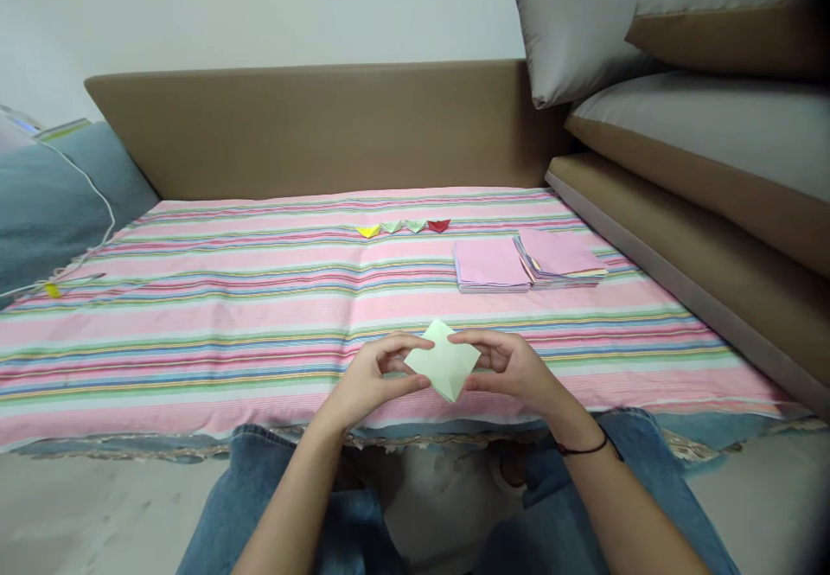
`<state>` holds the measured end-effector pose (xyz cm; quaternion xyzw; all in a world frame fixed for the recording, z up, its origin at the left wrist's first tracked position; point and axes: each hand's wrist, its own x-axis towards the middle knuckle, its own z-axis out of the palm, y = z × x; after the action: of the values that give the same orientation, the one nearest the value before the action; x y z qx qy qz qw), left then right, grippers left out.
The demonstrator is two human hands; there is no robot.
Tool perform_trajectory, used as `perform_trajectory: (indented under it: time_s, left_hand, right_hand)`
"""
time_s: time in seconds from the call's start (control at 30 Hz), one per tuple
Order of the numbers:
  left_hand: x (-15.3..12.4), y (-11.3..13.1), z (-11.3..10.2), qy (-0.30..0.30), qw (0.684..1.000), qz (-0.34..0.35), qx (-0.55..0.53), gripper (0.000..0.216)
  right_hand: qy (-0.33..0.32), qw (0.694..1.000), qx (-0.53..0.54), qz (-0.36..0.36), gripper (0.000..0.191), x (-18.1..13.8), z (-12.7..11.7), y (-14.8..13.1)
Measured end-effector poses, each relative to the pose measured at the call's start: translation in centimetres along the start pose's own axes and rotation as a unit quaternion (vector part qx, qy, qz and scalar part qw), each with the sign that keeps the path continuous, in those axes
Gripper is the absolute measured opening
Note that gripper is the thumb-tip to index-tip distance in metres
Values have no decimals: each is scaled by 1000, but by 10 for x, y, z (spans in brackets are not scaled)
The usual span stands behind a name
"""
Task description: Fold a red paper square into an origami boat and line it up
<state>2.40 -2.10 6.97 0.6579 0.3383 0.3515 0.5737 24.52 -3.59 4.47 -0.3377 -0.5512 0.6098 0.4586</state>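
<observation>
A pale green folded paper square (pixel 444 362), turned so a corner points away from me, is held up between both hands near the front edge of the bed. My left hand (pixel 379 374) pinches its left side, thumb at the lower edge and index finger at the upper one. On the right side my right hand (pixel 509 367) grips it the same way. Creases show near its lower corner. Beyond it lies a row of small folded paper pieces: a yellow one (pixel 369 232), pale green ones (pixel 415 226) and a dark red one (pixel 439 226).
Two stacks of paper sheets, a left stack (pixel 491 264) and a looser right stack (pixel 561 253), lie on the striped cloth (pixel 259 316). Grey-brown cushions (pixel 706 151) pile up at right. A white cable (pixel 97 190) runs along the left, by a blue-grey cushion (pixel 71 186).
</observation>
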Motion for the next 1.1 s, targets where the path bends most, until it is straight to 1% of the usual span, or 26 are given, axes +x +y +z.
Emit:
perform_trajectory:
  time_s: [0.13,0.33,0.43,0.53,0.6,0.67,0.73,0.8,0.9,0.93,1.03,1.1]
  left_hand:
    - [-1,-1,0,-3,1000,-24,0,36]
    - [-2,0,0,-1,999,-41,4,34]
    - [-2,3,1,-3,999,-30,11,34]
    - [-1,2,3,-1,1000,-20,20,37]
    - [1,-1,6,31,999,-17,34,31]
    - [3,-6,10,86,996,-13,35,20]
    - [6,-10,14,135,991,-11,14,17]
    - [7,-13,18,168,986,-13,-9,16]
    - [8,-13,20,197,980,-19,-37,17]
    - [8,-13,21,203,978,-19,-44,17]
    - [7,-13,22,208,977,-15,-48,16]
    - [7,-14,23,207,977,-15,-50,16]
  right_hand:
    - [7,1000,6,0,48,1,-1,2]
    - [-6,1000,-1,-10,48,0,-2,2]
    - [8,1000,-3,-8,42,0,-2,2]
    - [36,999,-8,-12,31,1,-2,2]
    - [58,998,-27,-13,23,2,0,2]
    - [82,995,-47,-13,18,3,3,4]
    - [103,993,-47,-13,18,3,6,6]
    - [115,993,-28,-15,20,4,9,7]
    - [111,994,-2,-22,29,4,12,9]
    - [112,993,-2,-27,29,4,12,9]
    - [147,988,-25,-43,16,5,14,11]
    - [179,982,-46,-48,13,6,15,13]
